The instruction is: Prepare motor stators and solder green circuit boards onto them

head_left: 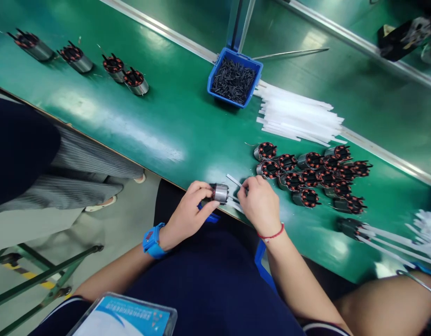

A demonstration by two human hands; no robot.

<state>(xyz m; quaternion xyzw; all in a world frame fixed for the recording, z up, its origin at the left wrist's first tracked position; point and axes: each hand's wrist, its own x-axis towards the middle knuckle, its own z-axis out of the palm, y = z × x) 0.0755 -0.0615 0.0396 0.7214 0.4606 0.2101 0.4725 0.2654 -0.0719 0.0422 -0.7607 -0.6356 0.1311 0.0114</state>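
Observation:
My left hand (191, 210) grips a motor stator (221, 193), a silver cylinder with copper windings, lying on its side at the near table edge. Fingers and thumb wrap around its left end. White strips (235, 204) stick out of its right end. Just to the right, my right hand (259, 203) is closed in a pinch on a thin white strip (232, 179), whose free end points up and left. The fingertips are partly hidden by the back of the hand.
Several wound stators (309, 177) stand grouped at right, more (73, 58) at upper left. A blue bin (211, 84) of short black tubes adjoins a pile of white strips (299, 114). A stator with long strips (351, 228) lies near another person's arm (386, 298). Someone stands left (86, 163).

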